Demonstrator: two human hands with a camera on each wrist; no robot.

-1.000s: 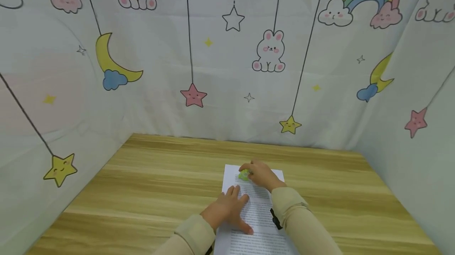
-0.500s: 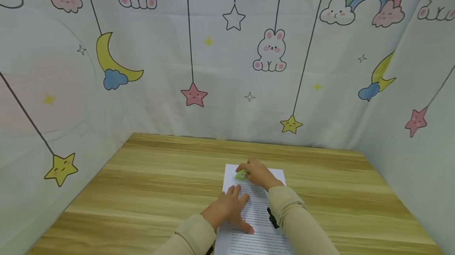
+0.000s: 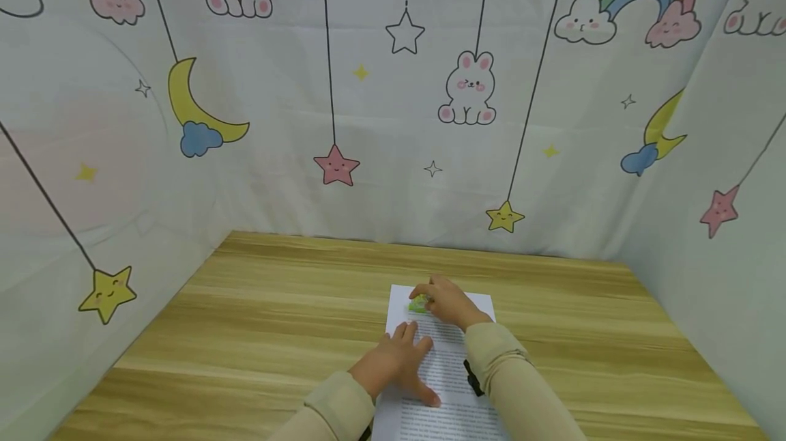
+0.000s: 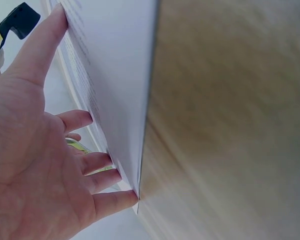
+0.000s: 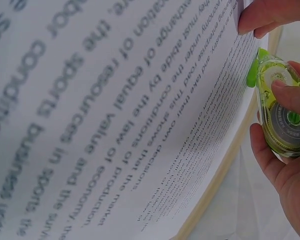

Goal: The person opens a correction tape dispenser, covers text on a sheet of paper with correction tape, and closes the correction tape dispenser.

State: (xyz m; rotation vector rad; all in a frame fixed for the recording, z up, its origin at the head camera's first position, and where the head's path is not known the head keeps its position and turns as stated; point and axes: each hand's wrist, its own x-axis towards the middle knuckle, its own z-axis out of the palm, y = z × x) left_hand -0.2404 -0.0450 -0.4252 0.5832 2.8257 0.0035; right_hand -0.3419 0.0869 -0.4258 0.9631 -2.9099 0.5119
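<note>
A printed sheet of paper (image 3: 447,362) lies on the table. My left hand (image 3: 400,362) rests on its left part with fingers spread; in the left wrist view the fingertips touch the page (image 4: 117,65) along its edge. Near the sheet's top, my right hand (image 3: 453,303) holds a green correction tape dispenser (image 3: 418,304) between thumb and fingers. The right wrist view shows its clear yellow-green case (image 5: 276,122) with reels inside. Its green tip (image 5: 252,72) is right at the page, close to the left hand's fingers (image 5: 267,19).
The wood-grain table (image 3: 264,311) extends on both sides of the sheet. White curtains (image 3: 393,100) printed with stars, rabbits and rainbows stand behind it and at the sides. A black strap piece (image 3: 473,379) shows at the right sleeve.
My right hand has slid a little to the left with the correction tape dispenser, then stayed nearly in place. My left hand keeps its spot on the sheet.
</note>
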